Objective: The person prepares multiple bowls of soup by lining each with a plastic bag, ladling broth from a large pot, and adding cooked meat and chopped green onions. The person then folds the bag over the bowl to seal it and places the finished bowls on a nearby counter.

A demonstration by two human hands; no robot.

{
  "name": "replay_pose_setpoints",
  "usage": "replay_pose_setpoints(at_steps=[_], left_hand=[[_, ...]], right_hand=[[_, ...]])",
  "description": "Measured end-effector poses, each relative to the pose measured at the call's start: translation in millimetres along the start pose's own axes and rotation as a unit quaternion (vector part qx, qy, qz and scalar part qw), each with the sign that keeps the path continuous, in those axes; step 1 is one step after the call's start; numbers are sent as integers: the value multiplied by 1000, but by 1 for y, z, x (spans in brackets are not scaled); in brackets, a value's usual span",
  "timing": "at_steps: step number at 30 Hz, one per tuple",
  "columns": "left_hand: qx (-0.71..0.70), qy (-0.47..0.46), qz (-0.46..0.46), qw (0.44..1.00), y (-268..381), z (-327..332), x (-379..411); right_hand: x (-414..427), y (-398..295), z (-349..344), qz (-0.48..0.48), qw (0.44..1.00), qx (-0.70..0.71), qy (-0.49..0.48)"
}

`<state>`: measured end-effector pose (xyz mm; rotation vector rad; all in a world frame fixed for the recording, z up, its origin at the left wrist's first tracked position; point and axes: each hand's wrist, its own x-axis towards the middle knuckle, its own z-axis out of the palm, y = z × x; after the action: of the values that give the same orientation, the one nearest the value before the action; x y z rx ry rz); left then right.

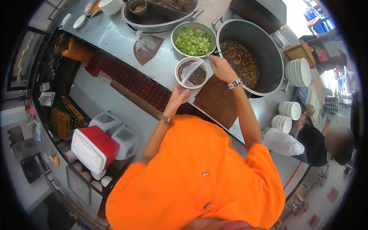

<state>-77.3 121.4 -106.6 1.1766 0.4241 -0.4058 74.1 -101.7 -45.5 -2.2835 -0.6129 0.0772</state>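
Observation:
A white bowl stands on the steel counter with brown contents and a clear plastic bag lying across it. At the bowl's near edge is my left hand, fingers partly curled; whether it grips the bag or rim is unclear. My right hand is just right of the bowl, its fingers reaching towards the rim of a metal bowl of chopped green onions; whether it holds anything cannot be told. A tied clear bag of brown liquid lies to the left. Right of my hand, a large pot holds brown broth with pieces in it.
A wide divided pan stands at the back. A brown cloth or board lies by my right forearm. Stacked white bowls and bagged containers line the right. A co-worker is at far right. Behind left sits a red-and-white cooler.

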Motion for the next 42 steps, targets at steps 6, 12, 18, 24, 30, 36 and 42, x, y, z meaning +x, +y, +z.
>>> replay_pose_setpoints(at_steps=[6,12,18,24,30,36,42], left_hand=[[55,88,76,992,-15,8,15],[56,89,102,989,-9,13,8],[20,93,130,987,-5,21,-4],[20,97,178,979,9,24,-14],[12,134,233,963,47,27,-24],[82,171,287,939,85,22,-34],[84,193,265,941,88,-10,-37]], right_hand=[[-3,19,39,51,994,87,33],[-13,51,46,192,946,260,-19],[-21,46,52,236,894,380,-25],[-37,37,37,212,915,341,31],[-37,0,-11,147,920,360,48],[-29,-28,-42,50,918,376,113],[-43,-35,-33,71,957,271,69]])
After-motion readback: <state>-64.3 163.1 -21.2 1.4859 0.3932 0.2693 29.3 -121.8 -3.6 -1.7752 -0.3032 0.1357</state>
